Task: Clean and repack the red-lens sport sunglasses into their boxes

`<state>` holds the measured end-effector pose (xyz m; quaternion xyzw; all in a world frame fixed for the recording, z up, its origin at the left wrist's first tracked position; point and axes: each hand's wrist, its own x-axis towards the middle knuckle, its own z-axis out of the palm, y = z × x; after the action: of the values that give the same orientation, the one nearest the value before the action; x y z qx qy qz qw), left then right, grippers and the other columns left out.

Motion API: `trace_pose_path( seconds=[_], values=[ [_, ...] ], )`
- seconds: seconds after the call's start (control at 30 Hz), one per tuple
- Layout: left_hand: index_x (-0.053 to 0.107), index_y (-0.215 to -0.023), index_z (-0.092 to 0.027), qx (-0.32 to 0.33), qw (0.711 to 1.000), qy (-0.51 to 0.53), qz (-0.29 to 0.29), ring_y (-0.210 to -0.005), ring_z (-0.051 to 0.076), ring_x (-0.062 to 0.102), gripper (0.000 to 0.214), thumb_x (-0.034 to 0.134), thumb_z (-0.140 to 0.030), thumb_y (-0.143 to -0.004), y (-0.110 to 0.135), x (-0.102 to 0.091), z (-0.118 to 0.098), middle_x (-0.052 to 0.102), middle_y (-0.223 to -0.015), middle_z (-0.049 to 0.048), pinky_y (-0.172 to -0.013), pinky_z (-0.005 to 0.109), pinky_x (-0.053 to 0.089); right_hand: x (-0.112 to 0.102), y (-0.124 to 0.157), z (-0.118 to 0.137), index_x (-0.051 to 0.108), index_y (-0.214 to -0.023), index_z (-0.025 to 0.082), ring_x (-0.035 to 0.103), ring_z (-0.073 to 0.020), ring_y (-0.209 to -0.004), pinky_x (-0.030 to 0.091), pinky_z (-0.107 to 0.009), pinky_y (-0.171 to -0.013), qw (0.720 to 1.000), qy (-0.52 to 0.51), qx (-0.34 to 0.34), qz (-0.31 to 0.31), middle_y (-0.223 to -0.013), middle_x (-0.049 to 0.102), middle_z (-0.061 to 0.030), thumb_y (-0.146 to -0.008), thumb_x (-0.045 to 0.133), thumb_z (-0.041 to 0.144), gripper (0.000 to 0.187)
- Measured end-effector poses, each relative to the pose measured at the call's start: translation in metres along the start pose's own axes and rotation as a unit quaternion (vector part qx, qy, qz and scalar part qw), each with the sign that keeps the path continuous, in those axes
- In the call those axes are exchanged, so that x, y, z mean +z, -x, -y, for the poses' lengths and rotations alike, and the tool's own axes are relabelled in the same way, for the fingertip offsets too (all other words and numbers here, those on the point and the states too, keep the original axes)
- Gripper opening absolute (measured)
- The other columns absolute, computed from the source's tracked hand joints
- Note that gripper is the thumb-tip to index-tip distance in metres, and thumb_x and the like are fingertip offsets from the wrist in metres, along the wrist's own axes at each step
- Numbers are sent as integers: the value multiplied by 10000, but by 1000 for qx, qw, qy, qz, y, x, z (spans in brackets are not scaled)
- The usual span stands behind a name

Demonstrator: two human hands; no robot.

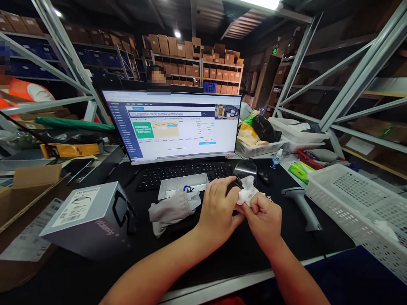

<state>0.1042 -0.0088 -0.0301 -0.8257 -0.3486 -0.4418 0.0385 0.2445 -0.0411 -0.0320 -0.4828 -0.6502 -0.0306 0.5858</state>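
My left hand (219,203) is closed round a small dark object (238,182), mostly hidden by the fingers, so its kind is unclear. My right hand (263,216) pinches a crumpled white tissue (248,191) against that object; the two hands touch in front of the keyboard (184,173). Just beyond them is a glossy, dark, curved piece (244,169). Left of my hands lies a grey drawstring pouch (173,209), before an open white box tray (168,186). Farther left stands a grey product box (92,216) printed with a head-worn device.
A lit monitor (178,127) stands behind the keyboard. To the right are a mouse (264,178), a small bottle (276,159), a barcode scanner (302,207) and a white perforated basket (356,199). An open cardboard box (34,178) borders the left side. Two people are beyond the desk.
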Motion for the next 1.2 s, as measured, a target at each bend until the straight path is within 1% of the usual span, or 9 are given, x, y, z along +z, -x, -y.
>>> trace_pose_path(
  seconds=[0.23, 0.43, 0.53, 0.73, 0.83, 0.93, 1.0, 1.13, 1.2],
  values=[
    [612, -1022, -238, -23, 974, 198, 106, -1285, 297, 496, 428, 778, -120, -646, -8, -5, 3, 520, -1360, 100, -1057, 466, 462, -17, 0, 5, 253, -578, 218, 257, -56, -466, 240, -190, -420, 992, -40, 121, 3, -503, 280, 95, -820, 728, 312, 541],
    [587, -1046, -223, -18, 983, 156, 97, -1292, 338, 469, 506, 854, -233, -616, -9, -7, 4, 485, -1403, 128, -1077, 540, 429, -18, 1, 10, 293, -574, 217, 283, -65, -473, 263, -200, -440, 988, -63, 138, 39, -500, 308, 82, -881, 653, 342, 489],
    [593, -1097, -230, -15, 988, 125, 85, -1287, 334, 469, 515, 810, -163, -634, -9, -8, 4, 490, -1396, 122, -1083, 547, 415, -20, 2, 11, 305, -575, 216, 298, -67, -477, 277, -194, -439, 977, -109, 173, 69, -510, 313, 77, -873, 652, 356, 478],
    [659, -1069, -242, 61, 987, 99, 106, -1331, 341, 426, 430, 725, -88, -673, -13, -18, 9, 443, -1446, 109, -1130, 556, 371, -39, -13, -11, 293, -605, 233, 443, -93, -433, 393, -205, -374, 879, -315, 354, 53, -526, 405, 79, -652, 876, 364, 599],
    [675, -1071, -261, 113, 983, 95, 108, -1328, 319, 443, 399, 705, -79, -717, -14, -19, 10, 471, -1423, 98, -1155, 555, 353, -46, -29, -24, 302, -627, 241, 489, -122, -441, 370, -202, -349, 834, -402, 378, -9, -531, 458, 70, -602, 904, 343, 611],
    [671, -993, -230, 120, 989, 68, 48, -1255, 282, 524, 238, 674, -97, -795, -12, -11, 10, 575, -1331, 91, -1164, 559, 343, -35, -31, -23, 340, -649, 231, 481, -103, -503, 410, -203, -432, 803, -458, 377, -62, -601, 512, 58, -627, 891, 367, 568],
    [649, -944, -196, 101, 993, 52, -10, -1147, 257, 602, 102, 658, -146, -855, -8, -3, 10, 666, -1201, 92, -1131, 536, 398, -13, -17, -12, 343, -654, 224, 469, -94, -546, 427, -207, -507, 808, -460, 356, -94, -627, 503, 59, -689, 855, 386, 539],
    [639, -924, -152, 107, 988, 27, -106, -909, 227, 694, 52, 593, -155, -901, 1, 8, 10, 744, -959, 108, -963, 431, 556, 38, 27, 13, 338, -603, 213, 564, -137, -741, 451, -242, -657, 892, -326, 270, -160, -717, 509, 25, -755, 809, 309, 503],
    [641, -899, -149, 113, 984, 25, -137, -862, 222, 713, 55, 587, -138, -897, 3, 9, 9, 754, -925, 113, -909, 394, 587, 49, 38, 18, 348, -579, 205, 588, -170, -885, 453, -261, -722, 913, -276, 231, -189, -825, 549, -15, -776, 788, 281, 488]
  ],
)
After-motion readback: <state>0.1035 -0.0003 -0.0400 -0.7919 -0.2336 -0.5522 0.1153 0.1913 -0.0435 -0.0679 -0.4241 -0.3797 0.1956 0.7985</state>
